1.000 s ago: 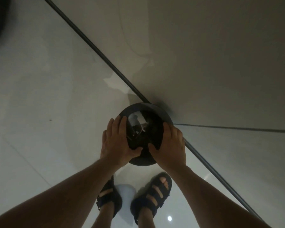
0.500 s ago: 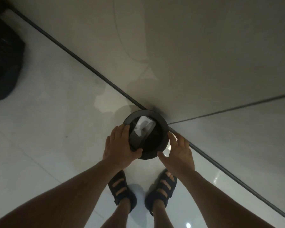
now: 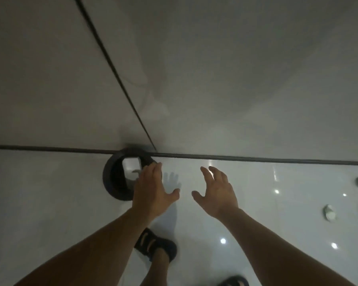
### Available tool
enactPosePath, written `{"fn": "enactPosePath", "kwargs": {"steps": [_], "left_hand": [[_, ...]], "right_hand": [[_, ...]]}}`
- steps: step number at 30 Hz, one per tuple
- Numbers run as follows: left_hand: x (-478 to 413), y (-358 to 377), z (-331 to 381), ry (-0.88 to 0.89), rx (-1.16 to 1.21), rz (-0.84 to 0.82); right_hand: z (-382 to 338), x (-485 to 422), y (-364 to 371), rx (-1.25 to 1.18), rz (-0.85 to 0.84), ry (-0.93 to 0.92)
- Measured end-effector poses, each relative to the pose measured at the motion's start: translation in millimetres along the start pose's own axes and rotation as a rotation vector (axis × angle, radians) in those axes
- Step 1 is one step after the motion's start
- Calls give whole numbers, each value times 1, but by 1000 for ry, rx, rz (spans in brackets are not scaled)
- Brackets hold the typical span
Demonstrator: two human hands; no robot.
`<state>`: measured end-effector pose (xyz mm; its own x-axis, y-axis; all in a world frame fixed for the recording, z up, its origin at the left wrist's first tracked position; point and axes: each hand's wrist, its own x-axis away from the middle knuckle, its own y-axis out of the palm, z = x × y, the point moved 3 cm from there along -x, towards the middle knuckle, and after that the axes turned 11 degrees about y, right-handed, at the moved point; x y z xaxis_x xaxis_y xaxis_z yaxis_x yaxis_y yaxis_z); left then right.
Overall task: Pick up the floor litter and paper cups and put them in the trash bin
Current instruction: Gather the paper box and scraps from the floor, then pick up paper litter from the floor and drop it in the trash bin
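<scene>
A: So, how far along?
B: Partly, I'd judge. A pale thing (image 3: 131, 164) lies inside the black trash bin (image 3: 109, 178), but three litter pieces (image 3: 329, 212) wait on the floor (image 3: 256, 203).
A: And the grip?
B: Apart on both the left hand (image 3: 153, 189) and the right hand (image 3: 218, 194), holding nothing. The bin is just left of the left grip, the litter well right of the right.

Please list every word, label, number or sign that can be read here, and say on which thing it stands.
There is no readable text in this picture.
Black trash bin: no label visible.
White paper inside it: blurred, no print legible.
Litter pieces at the right: too small and blurred to read.
Black sandal: no brand visible.
</scene>
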<state>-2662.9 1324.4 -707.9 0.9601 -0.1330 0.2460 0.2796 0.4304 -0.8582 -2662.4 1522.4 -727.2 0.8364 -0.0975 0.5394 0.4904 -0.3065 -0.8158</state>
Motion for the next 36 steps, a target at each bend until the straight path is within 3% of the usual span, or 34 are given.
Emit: {"fn": "enactPosePath", "kwargs": {"steps": [13,24,36], "left_hand": [[31,117,284,340,-175,-295],[58,207,461,596,-273,-494],[8,308,622,759,-243,-678]], "right_hand": [[311,137,-40,-220,91,392],[483,217,-46,-436,150,691],[636,192,-74,-546,136,912]]}}
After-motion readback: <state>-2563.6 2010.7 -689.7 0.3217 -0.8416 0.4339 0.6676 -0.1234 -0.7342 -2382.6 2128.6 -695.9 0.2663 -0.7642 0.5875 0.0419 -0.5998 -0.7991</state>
